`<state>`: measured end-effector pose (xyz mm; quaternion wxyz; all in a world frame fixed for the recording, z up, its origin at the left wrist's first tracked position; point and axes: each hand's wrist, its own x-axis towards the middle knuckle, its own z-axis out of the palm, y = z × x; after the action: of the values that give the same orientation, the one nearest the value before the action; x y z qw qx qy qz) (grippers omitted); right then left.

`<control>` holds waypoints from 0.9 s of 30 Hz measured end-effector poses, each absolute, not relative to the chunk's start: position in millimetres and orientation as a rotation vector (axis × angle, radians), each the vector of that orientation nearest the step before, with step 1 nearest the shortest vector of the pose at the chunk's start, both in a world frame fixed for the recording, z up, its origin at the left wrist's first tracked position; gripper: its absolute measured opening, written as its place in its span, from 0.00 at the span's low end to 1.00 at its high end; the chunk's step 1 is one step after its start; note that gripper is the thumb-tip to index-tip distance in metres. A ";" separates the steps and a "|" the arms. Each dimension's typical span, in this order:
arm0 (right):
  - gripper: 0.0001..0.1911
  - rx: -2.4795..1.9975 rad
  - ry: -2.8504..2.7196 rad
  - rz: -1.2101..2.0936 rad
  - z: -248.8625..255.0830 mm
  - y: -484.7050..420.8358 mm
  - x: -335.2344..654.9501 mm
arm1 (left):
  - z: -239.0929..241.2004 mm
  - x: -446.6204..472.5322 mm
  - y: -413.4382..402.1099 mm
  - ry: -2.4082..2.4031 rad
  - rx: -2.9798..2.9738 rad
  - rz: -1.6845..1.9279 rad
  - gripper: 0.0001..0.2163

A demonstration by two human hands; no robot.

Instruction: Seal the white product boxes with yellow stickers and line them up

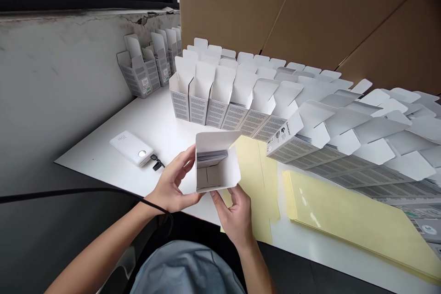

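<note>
A small white cardboard box is held up in front of me, its open top tilted toward the camera. Inside, a stack of folded papers lies against the far wall; the rest of the inside shows bare card. My left hand grips the box's left side, thumb at the lower edge. From below and the right, my right hand holds the box, thumb near its bottom rim and the other fingers partly hidden behind it. A yellow sheet lies on the table underneath.
Rows of open-topped boxes stand along the back, with more tilted boxes at right. A stack of yellow sheets lies at front right. A white power bank with a black cable rests at left. Large brown cardboard rises behind.
</note>
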<state>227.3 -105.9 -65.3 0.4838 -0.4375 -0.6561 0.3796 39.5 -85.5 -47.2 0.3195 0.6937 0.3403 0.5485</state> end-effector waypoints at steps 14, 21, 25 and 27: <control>0.30 -1.112 -1.688 0.722 -62.2 -99.2 227.9 | -31.6 16.5 -72.7 0.915 2.033 1.368 0.34; 0.21 -1.286 -1.565 0.724 -78.1 -96.9 256.4 | -10.3 -96.2 -13.9 1.154 1.686 1.461 0.35; 0.19 -1.366 -1.466 0.762 -103.9 -96.0 269.1 | -11.3 -163.1 47.0 1.281 1.629 1.416 0.38; 0.18 -1.416 -1.360 0.735 -118.6 -94.4 270.5 | -11.3 -183.0 77.6 1.296 1.648 1.402 0.38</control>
<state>270.5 -94.4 -118.6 0.4990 -0.5854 -0.5621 0.3039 -183.0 77.6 -11.3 0.3046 0.6224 0.4894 0.5294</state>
